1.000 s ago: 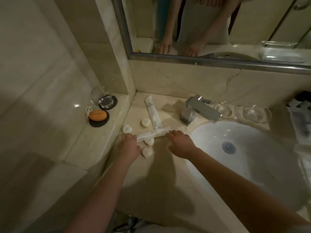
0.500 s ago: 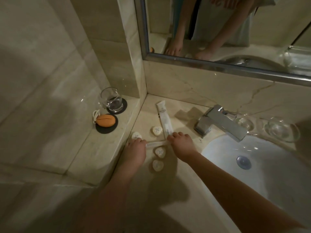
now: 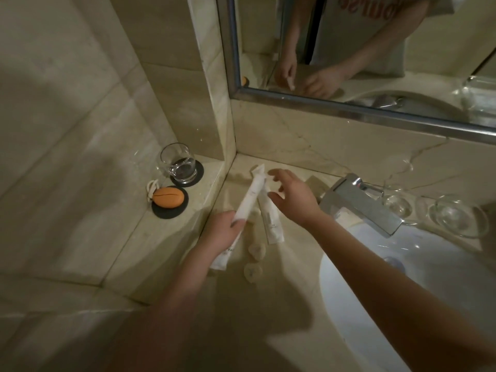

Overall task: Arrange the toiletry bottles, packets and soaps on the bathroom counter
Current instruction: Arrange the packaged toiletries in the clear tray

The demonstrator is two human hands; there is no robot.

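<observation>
Marble counter (image 3: 281, 296) by the sink (image 3: 408, 296): long packet (image 3: 251, 196) now swung from crosswise to lengthwise, our left hand (image 3: 222, 234) curled round its middle, right hand (image 3: 294, 197) released, fingers spread over the second packet (image 3: 271, 222) lying flat, so we reckon we're lining the two up parallel.

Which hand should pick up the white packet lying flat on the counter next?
Right. The right hand is open and hovers just over that flat packet, while the left hand grips the other packet.
</observation>
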